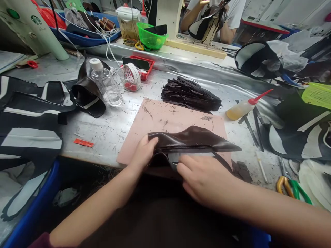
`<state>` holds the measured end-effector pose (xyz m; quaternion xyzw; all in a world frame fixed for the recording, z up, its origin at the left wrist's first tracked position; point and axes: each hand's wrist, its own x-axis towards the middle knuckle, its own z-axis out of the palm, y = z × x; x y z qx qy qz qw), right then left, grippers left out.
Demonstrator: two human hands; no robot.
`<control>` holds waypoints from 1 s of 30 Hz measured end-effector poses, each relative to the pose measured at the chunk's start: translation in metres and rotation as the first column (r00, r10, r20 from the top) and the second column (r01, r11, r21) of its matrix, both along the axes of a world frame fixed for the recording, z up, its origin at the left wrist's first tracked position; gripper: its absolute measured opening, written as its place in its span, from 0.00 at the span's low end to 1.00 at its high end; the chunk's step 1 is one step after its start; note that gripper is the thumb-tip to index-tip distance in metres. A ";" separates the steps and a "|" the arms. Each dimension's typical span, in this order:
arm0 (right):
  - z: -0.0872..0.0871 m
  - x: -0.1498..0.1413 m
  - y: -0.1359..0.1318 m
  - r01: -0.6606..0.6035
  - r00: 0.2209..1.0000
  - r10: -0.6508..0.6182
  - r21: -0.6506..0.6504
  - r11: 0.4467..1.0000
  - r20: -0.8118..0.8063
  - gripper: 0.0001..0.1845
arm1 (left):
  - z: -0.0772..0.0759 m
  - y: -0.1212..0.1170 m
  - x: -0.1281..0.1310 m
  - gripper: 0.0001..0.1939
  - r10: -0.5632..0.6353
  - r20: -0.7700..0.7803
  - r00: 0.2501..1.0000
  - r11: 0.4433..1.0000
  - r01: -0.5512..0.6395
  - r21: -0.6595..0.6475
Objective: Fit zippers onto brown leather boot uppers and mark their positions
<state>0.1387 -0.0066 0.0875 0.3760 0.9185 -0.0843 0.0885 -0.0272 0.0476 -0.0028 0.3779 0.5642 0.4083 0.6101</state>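
A dark brown leather piece (192, 139) with a zipper seam lies across the near edge of a pink work mat (165, 120). My left hand (143, 154) is closed on the piece's left end, thumb on top. My right hand (204, 179) pinches a fold of the piece's lower edge near the middle, fingers curled together. Behind the mat sits a stack of dark cut leather pieces (190, 94).
A glue bottle with a red nozzle (243, 108) lies right of the mat. A clear bottle (107, 84), a cup of tape (129, 77) and a red tray (141, 65) stand behind. Black-and-white panels (28, 117) lie left; green-yellow scissors (292, 187) right. Another person (214, 19) works opposite.
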 end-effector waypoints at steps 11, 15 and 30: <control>-0.015 0.001 0.030 0.177 0.924 -0.346 -0.617 0.767 -0.165 0.11 | 0.003 -0.020 -0.021 0.12 -0.122 -0.321 0.939 0.985 0.154 0.077; -0.022 -0.016 0.021 0.140 0.980 -0.184 -0.388 0.911 -0.080 0.12 | 0.003 -0.022 -0.026 0.11 -0.199 -0.419 0.886 0.969 0.243 0.054; -0.031 -0.010 0.033 -0.104 0.971 0.007 -0.399 0.911 -0.237 0.14 | 0.024 -0.005 -0.047 0.18 -0.719 -0.553 0.421 0.607 0.768 -0.205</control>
